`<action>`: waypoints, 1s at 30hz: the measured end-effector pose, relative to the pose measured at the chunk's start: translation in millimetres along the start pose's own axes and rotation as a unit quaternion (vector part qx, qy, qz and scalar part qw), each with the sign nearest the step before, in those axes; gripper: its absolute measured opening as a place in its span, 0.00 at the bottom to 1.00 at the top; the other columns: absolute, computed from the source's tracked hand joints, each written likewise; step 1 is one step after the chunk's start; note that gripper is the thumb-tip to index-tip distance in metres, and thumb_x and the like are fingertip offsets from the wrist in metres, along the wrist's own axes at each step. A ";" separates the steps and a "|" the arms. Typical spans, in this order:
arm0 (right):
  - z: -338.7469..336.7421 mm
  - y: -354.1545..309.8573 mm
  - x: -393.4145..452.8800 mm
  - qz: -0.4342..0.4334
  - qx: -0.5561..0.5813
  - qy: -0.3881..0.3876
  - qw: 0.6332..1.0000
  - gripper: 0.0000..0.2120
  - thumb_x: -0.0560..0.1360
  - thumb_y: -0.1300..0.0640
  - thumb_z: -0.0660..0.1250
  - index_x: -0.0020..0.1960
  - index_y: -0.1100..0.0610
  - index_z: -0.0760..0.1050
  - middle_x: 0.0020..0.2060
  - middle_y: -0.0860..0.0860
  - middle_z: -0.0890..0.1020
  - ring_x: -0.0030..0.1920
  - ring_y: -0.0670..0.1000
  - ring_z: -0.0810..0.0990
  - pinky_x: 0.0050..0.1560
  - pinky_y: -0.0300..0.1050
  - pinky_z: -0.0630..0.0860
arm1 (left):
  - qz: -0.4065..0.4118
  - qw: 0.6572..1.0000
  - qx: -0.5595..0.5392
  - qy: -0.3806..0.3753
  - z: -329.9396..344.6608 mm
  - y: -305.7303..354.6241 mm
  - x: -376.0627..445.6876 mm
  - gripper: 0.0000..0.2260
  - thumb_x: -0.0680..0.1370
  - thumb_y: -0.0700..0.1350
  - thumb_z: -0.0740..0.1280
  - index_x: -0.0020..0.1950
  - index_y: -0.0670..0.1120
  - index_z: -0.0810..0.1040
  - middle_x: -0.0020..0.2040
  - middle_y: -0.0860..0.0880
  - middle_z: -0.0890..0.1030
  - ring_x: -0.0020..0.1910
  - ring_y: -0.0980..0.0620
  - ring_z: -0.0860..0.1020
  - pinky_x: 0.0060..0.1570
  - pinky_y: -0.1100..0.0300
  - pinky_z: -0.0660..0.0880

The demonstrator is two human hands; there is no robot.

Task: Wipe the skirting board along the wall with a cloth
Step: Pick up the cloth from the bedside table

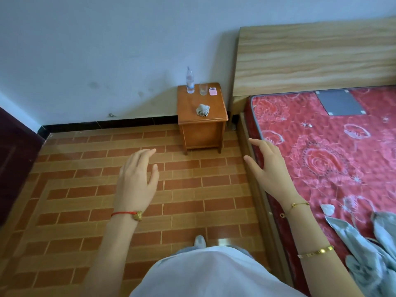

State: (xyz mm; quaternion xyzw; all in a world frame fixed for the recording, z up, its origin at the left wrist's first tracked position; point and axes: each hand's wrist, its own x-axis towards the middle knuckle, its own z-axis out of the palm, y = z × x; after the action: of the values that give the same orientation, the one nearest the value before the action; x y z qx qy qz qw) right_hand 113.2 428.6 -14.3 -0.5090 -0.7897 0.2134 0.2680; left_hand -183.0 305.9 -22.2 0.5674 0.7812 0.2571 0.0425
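A black skirting board (pixel 109 124) runs along the foot of the pale wall, from the left corner to the bedside table. A crumpled whitish cloth (pixel 203 109) lies on top of the small wooden bedside table (pixel 202 133). My left hand (pixel 137 179) hovers over the brick-patterned floor, fingers apart, holding nothing. My right hand (pixel 267 166) is raised beside the bed's edge, fingers spread and empty. Both hands are well short of the cloth and the skirting board.
On the bedside table stand a water bottle (pixel 189 80), a glass (pixel 203 88) and a pink device (pixel 213 91). A bed with a red floral mattress (pixel 321 151) and a wooden headboard (pixel 310 58) fills the right. A dark door (pixel 15 159) is at the left. Grey-blue fabric (pixel 368 249) lies on the mattress.
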 end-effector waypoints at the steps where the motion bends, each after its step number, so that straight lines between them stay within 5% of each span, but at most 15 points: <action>1: 3.9 0.8 14.8 0.001 0.001 0.002 1.000 0.20 0.79 0.53 0.65 0.69 0.53 0.67 0.64 0.47 0.73 0.68 0.47 0.66 0.68 0.42 0.61 | 0.001 1.000 0.000 -0.006 2.7 -4.0 17.4 0.18 0.82 0.44 0.62 0.71 0.46 0.72 0.69 0.47 0.75 0.69 0.47 0.72 0.70 0.47 0.68; 13: 58.2 51.8 182.2 0.040 0.006 -0.015 0.999 0.20 0.77 0.53 0.65 0.68 0.53 0.69 0.63 0.49 0.74 0.67 0.50 0.68 0.66 0.43 0.62 | 0.027 1.000 0.003 -0.011 67.9 -21.9 198.2 0.16 0.81 0.41 0.64 0.69 0.44 0.75 0.66 0.45 0.78 0.66 0.46 0.75 0.65 0.44 0.74; 30: 90.7 126.4 499.0 0.003 0.016 -0.043 0.999 0.19 0.77 0.51 0.64 0.67 0.53 0.69 0.61 0.48 0.75 0.65 0.50 0.70 0.67 0.50 0.68 | 0.014 0.999 -0.015 0.043 152.6 -14.2 467.5 0.15 0.80 0.38 0.64 0.66 0.41 0.77 0.62 0.43 0.79 0.64 0.46 0.75 0.66 0.53 0.72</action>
State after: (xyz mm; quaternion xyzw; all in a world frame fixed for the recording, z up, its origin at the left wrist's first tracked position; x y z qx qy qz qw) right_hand -26.6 930.4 -58.0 -0.4970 -0.7957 0.2483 0.2413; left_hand -305.5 781.3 -55.1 0.5659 0.7705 0.2930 0.0141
